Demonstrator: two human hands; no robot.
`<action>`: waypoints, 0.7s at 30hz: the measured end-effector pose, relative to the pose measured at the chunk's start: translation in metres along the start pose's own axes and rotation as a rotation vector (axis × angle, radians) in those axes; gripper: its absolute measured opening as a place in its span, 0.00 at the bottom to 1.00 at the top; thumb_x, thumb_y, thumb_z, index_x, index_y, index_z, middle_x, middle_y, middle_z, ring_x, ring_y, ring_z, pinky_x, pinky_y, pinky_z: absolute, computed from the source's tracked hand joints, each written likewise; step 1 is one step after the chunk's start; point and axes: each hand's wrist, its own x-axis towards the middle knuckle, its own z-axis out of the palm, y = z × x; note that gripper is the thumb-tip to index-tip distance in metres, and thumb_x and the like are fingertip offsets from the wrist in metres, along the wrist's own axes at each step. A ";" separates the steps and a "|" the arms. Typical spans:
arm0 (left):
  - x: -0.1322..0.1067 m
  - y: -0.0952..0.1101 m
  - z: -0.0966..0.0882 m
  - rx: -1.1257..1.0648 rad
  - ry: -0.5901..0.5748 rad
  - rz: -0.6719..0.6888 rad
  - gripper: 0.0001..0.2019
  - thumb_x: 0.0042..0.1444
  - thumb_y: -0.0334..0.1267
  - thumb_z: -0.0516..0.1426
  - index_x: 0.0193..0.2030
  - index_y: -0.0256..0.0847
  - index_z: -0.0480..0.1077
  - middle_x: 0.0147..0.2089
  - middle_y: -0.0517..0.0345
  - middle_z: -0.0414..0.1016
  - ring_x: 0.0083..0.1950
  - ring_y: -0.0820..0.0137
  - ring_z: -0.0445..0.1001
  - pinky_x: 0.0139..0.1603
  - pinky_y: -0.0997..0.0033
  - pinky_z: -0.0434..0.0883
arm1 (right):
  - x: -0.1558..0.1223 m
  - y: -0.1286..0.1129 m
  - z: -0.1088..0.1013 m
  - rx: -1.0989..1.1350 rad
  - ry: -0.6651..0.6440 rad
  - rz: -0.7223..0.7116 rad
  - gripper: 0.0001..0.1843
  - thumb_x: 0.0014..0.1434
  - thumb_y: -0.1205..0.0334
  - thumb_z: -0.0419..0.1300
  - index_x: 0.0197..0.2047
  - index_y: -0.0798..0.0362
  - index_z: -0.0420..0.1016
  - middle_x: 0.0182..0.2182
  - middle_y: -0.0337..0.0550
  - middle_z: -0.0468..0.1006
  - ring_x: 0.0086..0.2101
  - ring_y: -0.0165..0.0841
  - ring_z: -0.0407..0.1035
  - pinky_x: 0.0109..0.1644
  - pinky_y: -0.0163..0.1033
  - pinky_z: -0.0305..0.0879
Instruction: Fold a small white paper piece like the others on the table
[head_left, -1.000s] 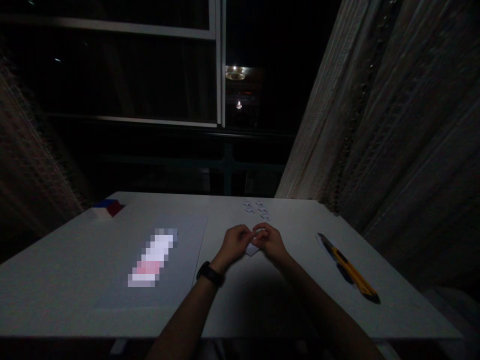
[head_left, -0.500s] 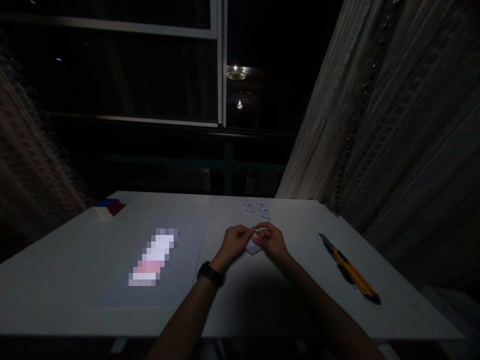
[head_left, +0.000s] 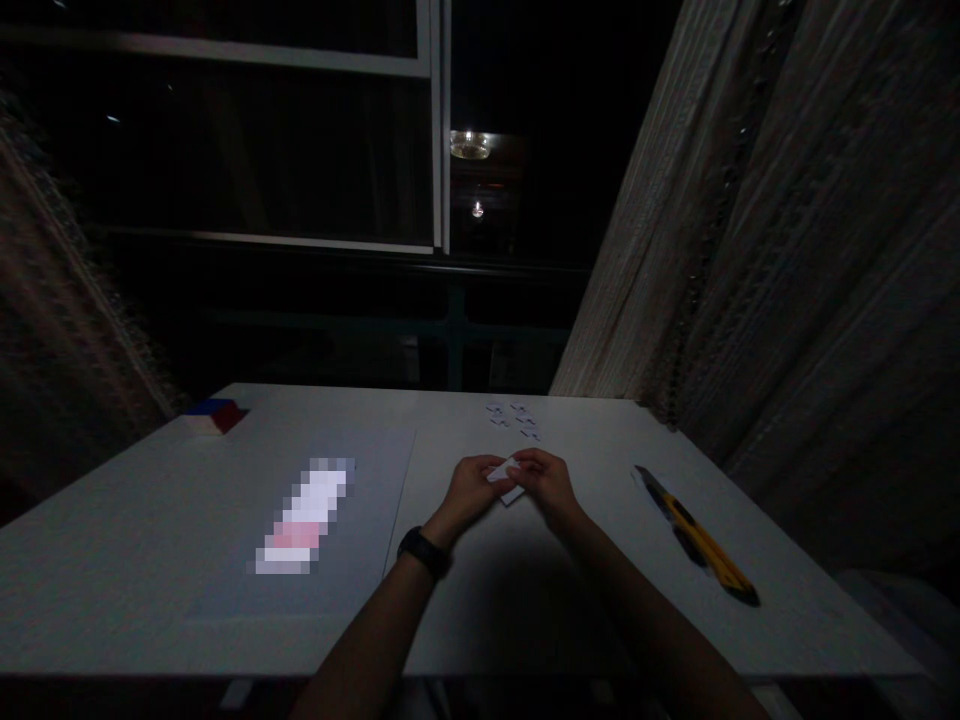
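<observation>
Both hands meet over the middle of a white table (head_left: 150, 540) in dim light. My left hand (head_left: 469, 488), with a dark watch on its wrist, and my right hand (head_left: 550, 484) are closed in pinches on a small white piece of paper (head_left: 506, 478) held between them just above the tabletop. Several small white paper pieces (head_left: 514, 419) lie on the table beyond the hands.
A yellow and black utility knife (head_left: 701, 545) lies at the right. A large grey sheet (head_left: 375, 500) with a blurred item on it lies at the left. A red, blue and white block (head_left: 212, 415) sits at the far left corner. Curtains hang on both sides of a dark window.
The hands have shifted the small paper slightly, so that it now stands higher between the fingertips. Nothing else on the table has moved.
</observation>
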 end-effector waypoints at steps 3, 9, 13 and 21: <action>0.000 0.000 -0.001 -0.060 -0.035 -0.026 0.19 0.36 0.34 0.63 0.40 0.33 0.73 0.37 0.47 0.76 0.38 0.64 0.73 0.38 0.69 0.68 | 0.000 -0.002 0.001 -0.064 0.016 -0.027 0.13 0.35 0.56 0.67 0.23 0.56 0.73 0.18 0.38 0.72 0.22 0.30 0.65 0.27 0.36 0.61; -0.003 0.004 0.000 -0.119 -0.047 -0.025 0.20 0.34 0.32 0.65 0.39 0.33 0.73 0.39 0.46 0.76 0.41 0.62 0.73 0.43 0.65 0.68 | 0.002 0.001 -0.001 -0.076 0.055 0.013 0.13 0.33 0.56 0.68 0.18 0.56 0.73 0.16 0.38 0.72 0.19 0.29 0.64 0.25 0.36 0.59; -0.004 0.006 0.003 -0.149 -0.023 -0.062 0.20 0.33 0.33 0.65 0.38 0.33 0.73 0.36 0.46 0.76 0.40 0.62 0.73 0.42 0.64 0.68 | 0.000 -0.003 -0.001 -0.040 0.045 0.038 0.12 0.31 0.58 0.69 0.18 0.56 0.74 0.16 0.39 0.73 0.19 0.29 0.64 0.25 0.36 0.60; -0.009 0.016 -0.001 -0.205 -0.084 -0.140 0.24 0.33 0.29 0.64 0.43 0.33 0.72 0.28 0.52 0.75 0.28 0.70 0.72 0.28 0.73 0.67 | -0.003 -0.008 0.003 -0.018 0.023 0.065 0.11 0.28 0.59 0.69 0.17 0.55 0.74 0.15 0.38 0.73 0.20 0.29 0.65 0.25 0.35 0.61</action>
